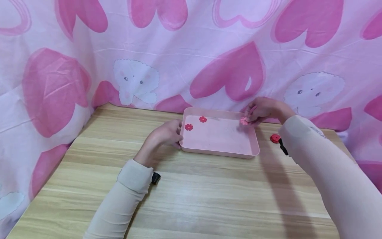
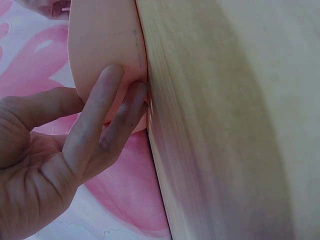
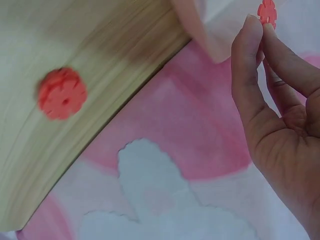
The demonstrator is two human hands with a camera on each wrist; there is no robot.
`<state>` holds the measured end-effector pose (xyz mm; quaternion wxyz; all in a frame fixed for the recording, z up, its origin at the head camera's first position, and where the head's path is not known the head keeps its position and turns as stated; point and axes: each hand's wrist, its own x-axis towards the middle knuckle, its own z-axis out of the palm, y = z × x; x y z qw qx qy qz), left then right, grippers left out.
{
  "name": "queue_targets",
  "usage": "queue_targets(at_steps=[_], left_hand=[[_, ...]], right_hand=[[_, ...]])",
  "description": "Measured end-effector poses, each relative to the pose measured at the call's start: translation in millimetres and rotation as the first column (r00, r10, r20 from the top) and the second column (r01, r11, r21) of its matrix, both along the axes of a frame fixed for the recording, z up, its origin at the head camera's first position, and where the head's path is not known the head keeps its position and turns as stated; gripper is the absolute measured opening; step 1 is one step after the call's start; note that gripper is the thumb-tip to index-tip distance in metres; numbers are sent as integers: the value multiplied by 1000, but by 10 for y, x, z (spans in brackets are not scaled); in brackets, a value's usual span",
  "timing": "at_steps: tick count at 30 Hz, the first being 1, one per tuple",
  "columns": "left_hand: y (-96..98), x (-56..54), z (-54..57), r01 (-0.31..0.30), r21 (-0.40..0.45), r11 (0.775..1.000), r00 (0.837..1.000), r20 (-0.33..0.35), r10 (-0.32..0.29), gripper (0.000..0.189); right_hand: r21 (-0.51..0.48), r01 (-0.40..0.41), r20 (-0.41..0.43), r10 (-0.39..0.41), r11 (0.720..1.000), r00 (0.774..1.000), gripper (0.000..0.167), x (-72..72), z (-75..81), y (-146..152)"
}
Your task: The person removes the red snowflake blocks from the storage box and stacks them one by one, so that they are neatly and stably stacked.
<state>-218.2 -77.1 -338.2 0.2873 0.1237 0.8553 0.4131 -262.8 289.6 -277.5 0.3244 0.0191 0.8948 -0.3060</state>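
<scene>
My left hand (image 1: 167, 133) is at the left end of a shallow pink tray (image 1: 219, 153), holding it by its outer wall. In the left wrist view, bent fingers (image 2: 110, 82) lie against that wall, close to the tabletop. My right hand (image 1: 262, 109) pinches a pinkish-red flower-shaped plastic disc (image 3: 268, 11) between thumb and fingertip, above the tray's far right corner. Inside the tray, toward its left side, lie two red notched discs, one near the wall (image 1: 188, 127) and another farther back (image 1: 203, 119).
To the right of the tray, under the right forearm, more red discs (image 1: 275, 138) lie stacked on the wooden table (image 1: 191, 196). A pink-and-white curtain with hearts (image 1: 229, 73) hangs along the table's back edge. Black straps (image 1: 155, 178) show at the sleeves.
</scene>
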Motion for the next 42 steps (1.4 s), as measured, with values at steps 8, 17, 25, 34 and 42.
queue_targets(at_steps=[8, 17, 25, 34, 42], left_hand=[[-2, -2, 13, 2, 3, 1000, 1000, -4, -2, 54], [-2, -5, 15, -2, -1, 1000, 1000, 6, 2, 54], [0, -15, 13, -4, 4, 1000, 1000, 10, 4, 53], [-4, -15, 15, 2, 7, 1000, 1000, 6, -2, 52], [1, -29, -4, -2, 12, 1000, 1000, 11, 2, 53]], right_hand=[[-45, 30, 15, -29, 999, 999, 19, 77, 18, 270], [-12, 30, 45, -29, 999, 999, 14, 161, -39, 547], [-11, 71, 79, -70, 997, 994, 15, 217, -46, 742], [20, 70, 132, -72, 997, 989, 11, 306, -80, 987], [-9, 117, 136, -114, 993, 984, 11, 370, -177, 1161]])
